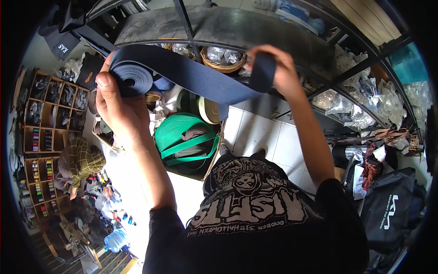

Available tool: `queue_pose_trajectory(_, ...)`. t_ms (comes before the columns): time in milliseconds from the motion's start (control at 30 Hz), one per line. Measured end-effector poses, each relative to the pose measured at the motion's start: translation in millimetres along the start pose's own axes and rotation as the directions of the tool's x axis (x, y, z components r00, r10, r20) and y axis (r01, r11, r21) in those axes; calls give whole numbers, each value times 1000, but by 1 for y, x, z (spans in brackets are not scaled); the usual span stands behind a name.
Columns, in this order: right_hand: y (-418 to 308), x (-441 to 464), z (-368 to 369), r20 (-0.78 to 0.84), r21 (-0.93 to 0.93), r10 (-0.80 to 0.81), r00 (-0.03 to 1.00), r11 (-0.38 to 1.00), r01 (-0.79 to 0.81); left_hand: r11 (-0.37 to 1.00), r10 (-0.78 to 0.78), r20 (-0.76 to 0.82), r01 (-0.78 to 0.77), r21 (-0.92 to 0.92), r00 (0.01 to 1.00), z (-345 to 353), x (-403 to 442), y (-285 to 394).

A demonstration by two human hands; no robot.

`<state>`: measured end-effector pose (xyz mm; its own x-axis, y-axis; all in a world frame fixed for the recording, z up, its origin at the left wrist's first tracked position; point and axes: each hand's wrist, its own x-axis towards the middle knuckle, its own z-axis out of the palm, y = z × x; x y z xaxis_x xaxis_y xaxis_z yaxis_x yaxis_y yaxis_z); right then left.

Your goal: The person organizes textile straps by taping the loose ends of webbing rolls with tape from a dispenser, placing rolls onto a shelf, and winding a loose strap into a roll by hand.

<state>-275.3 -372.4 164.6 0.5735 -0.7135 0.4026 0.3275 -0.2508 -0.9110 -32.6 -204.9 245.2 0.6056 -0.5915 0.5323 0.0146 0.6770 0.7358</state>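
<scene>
My left hand [119, 109] grips a coiled roll of wide navy webbing [137, 78], its thumb pressed on the side of the coil. A length of the strap stretches from the roll across to my right hand [285, 68], which is closed around it; the strap partly hides those fingers. The strap's end hangs down near the middle of the view. Below the stretched length, a large green webbing roll [175, 130] lies in a box, with a grey-brown roll [196, 133] on top of it. A cream roll [208, 111] stands at the box's far side.
Ahead is a metal-framed shelf [155, 25], with a wicker basket [223, 61] of plastic bags beneath. Bagged goods [365, 100] fill the right racks. A person [82, 160] bends at the left near a wooden thread cabinet [43, 141]. A black bag [390, 210] lies at right.
</scene>
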Motion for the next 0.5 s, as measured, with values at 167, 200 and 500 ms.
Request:
queue_pose_trajectory(167,-33,-80,-95,208,-387,626,752,758,-525,996,-8,147,-5,84,989,12,-1,-12)
queue_pose_trajectory(200,-31,-97,-106,239,-385,625,743,763,-519,997,-1,199,-14,75,980,15,-2,-17)
queue_pose_trajectory(500,-88,-94,-15,-15,-181,-29,999,983,26,985,-172,496,165,59,851,103,-49,-35)
